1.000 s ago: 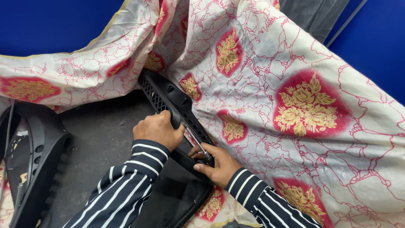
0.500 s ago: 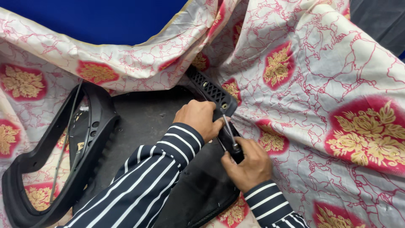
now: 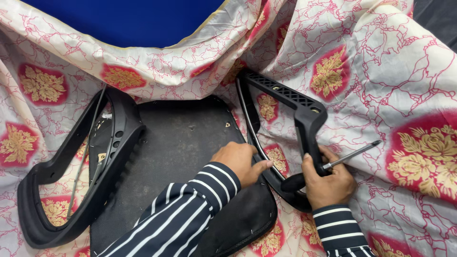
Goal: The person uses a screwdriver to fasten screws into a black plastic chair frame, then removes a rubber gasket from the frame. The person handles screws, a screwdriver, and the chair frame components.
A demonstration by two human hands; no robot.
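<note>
An upturned black chair seat lies on a white cloth with red and gold flowers. A black plastic armrest stands along its right edge, and a second armrest lies along its left edge. My left hand presses on the seat's right edge beside the right armrest's lower bar, fingers together. My right hand grips a screwdriver by its dark handle, the metal shaft pointing up and right over the cloth. That hand also rests against the armrest's upright post.
A blue surface shows beyond the cloth's far folded edge. A dark surface appears at the top right corner. The cloth is bunched and folded around the seat on all sides.
The view has shifted so the seat and both armrests show more fully. My hands have moved from the armrest's upper slotted bar down to its lower end; the screwdriver now points away from it.
</note>
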